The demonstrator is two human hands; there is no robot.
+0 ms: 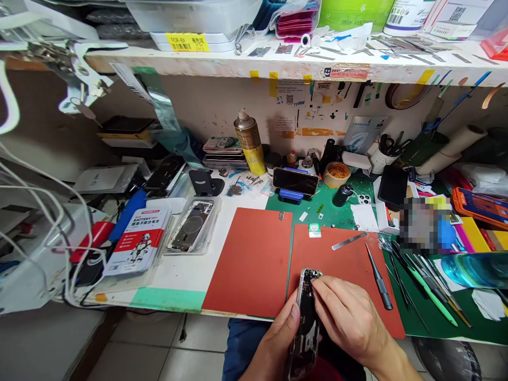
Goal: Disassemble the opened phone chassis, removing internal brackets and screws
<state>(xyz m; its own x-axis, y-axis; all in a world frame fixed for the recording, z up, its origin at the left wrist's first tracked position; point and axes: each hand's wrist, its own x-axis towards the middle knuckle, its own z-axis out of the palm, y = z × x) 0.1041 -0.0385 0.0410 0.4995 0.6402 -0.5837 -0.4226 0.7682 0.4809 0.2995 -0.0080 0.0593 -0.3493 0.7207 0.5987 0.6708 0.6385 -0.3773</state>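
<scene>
An opened smartphone (306,309) with its inner parts exposed is held tilted at the table's front edge. My left hand (275,341) wraps around its left side, thumb along the frame. My right hand (353,315) bends over the phone's top right corner, fingertips pinched together against the inner parts. Whatever those fingertips hold, if anything, is hidden. Beyond the phone lie two reddish-brown mats (254,254). On the right one rest a screwdriver (380,280), a flat metal blade (349,241) and, at its far edge, a small green-and-white packet (315,230).
Several tweezers and tools (426,288) lie at the right on a green mat (413,317). Another phone (296,181) leans on a blue stand. Left of the mats are a phone housing in a clear tray (212,241) and a battery box (138,238). A shelf (222,62) overhangs the back.
</scene>
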